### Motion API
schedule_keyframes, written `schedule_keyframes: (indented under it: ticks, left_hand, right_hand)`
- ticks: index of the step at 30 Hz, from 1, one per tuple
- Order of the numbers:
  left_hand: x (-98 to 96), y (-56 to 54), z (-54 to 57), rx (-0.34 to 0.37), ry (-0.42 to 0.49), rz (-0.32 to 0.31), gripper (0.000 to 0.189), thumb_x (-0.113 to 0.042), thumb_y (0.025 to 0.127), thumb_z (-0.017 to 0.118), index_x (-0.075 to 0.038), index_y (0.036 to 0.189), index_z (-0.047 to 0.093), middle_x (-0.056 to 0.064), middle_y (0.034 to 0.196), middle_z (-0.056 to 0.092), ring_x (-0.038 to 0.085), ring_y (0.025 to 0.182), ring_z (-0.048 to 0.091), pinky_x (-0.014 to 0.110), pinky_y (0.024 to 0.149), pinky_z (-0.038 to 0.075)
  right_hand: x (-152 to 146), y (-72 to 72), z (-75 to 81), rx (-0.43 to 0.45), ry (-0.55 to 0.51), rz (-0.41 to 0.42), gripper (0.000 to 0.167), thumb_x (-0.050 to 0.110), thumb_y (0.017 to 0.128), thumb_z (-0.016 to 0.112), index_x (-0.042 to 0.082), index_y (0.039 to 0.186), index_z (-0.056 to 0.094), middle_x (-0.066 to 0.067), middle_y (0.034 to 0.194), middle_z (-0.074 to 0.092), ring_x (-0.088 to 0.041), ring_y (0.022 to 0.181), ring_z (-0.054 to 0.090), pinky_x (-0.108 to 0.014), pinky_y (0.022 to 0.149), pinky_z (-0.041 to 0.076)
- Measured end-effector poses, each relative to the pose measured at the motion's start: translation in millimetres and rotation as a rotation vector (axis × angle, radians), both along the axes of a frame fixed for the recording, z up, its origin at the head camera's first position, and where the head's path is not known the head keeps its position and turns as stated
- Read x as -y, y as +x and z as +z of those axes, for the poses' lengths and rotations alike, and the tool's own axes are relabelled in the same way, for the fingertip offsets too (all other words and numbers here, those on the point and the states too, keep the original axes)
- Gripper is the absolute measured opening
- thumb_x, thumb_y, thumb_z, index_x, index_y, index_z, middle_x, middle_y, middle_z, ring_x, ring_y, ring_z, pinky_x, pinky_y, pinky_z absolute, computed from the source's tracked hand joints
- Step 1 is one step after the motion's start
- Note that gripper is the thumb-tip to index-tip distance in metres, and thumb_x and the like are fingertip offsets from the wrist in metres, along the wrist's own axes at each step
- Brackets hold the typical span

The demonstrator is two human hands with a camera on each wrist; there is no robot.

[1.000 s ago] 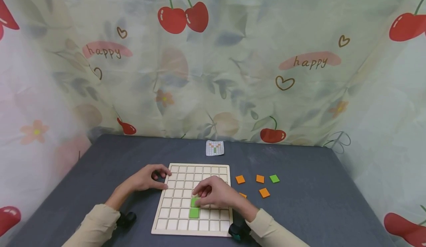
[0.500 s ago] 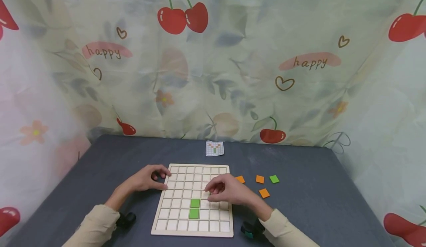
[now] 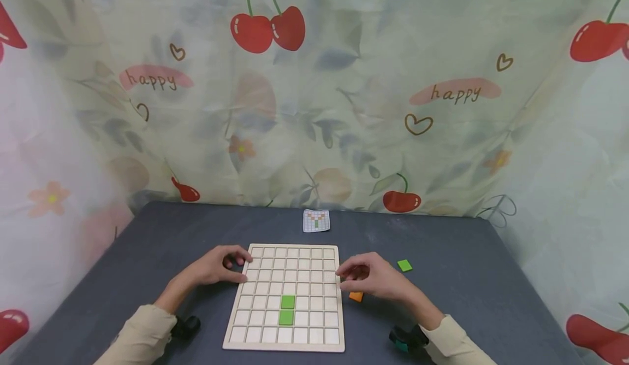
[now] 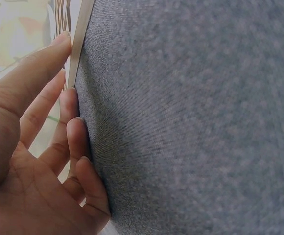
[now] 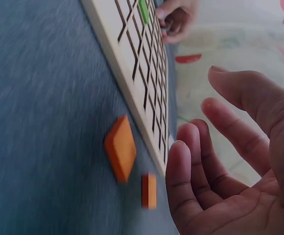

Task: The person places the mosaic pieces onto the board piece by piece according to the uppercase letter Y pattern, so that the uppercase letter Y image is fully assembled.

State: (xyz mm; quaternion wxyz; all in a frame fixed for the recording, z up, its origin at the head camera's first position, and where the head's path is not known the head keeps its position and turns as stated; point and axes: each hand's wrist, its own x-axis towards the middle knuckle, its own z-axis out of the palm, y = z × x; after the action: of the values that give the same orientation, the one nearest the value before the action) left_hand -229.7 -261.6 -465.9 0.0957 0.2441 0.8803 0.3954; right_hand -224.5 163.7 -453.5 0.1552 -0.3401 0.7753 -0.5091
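Observation:
A wooden grid board (image 3: 284, 346) lies on the dark table, with two green square tiles (image 3: 286, 317) in neighbouring cells of one column. My left hand (image 3: 216, 265) rests against the board's left edge; in the left wrist view its thumb (image 4: 39, 63) touches the rim. Just off the right edge hovers my right hand (image 3: 375, 277), fingers loosely bent and apart, holding nothing. Under it an orange tile (image 3: 356, 296) shows partly. The right wrist view has two orange tiles (image 5: 121, 149) beside the board; others are hidden by the hand in the head view.
One loose green tile (image 3: 404, 265) lies right of my right hand. A small pattern card (image 3: 316, 221) sits at the table's back, before a printed curtain (image 3: 324, 108). Dark table cloth (image 3: 467, 277) stretches to the right.
My right hand has left the green tiles on the board and moved right, past the board's edge, over the orange tiles. The left hand has stayed put.

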Motion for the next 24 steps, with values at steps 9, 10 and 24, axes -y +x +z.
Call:
schedule_keyframes:
  ticks: [9,10,24]
  left_hand:
    - [2.5,-1.7,-2.2,0.008,-0.017,0.000,0.036,-0.018,0.087,0.084,-0.005,0.116,0.070,0.004,0.099,0.059,0.023,0.088,0.053,0.030,0.077,0.042]
    - [2.4,-1.8,-2.2,0.005,-0.020,0.001,0.036,-0.018,0.087,0.084,-0.005,0.116,0.070,0.004,0.099,0.059,0.023,0.089,0.053,0.030,0.077,0.042]
    - [-2.1,-0.5,1.0,0.037,-0.030,0.044,0.035,-0.016,0.085,0.085,-0.006,0.115,0.070,0.005,0.099,0.059,0.025,0.089,0.052,0.032,0.076,0.042]
  right_hand:
    - [-40.6,-0.9,-3.8,0.020,0.027,-0.063,0.026,0.014,0.093,0.077,-0.002,0.113,0.072,-0.014,0.102,0.070,-0.025,0.083,0.065,-0.031,0.071,0.053]
    - [-44.8,-1.0,-3.9,0.022,0.029,-0.067,0.026,0.014,0.093,0.077,-0.002,0.113,0.072,-0.015,0.103,0.070,-0.026,0.083,0.065,-0.031,0.070,0.053]
    - [-94.9,-6.9,-4.3,0.054,0.011,-0.112,0.029,0.010,0.095,0.073,-0.006,0.119,0.069,-0.025,0.116,0.066,-0.029,0.094,0.067,-0.034,0.078,0.055]
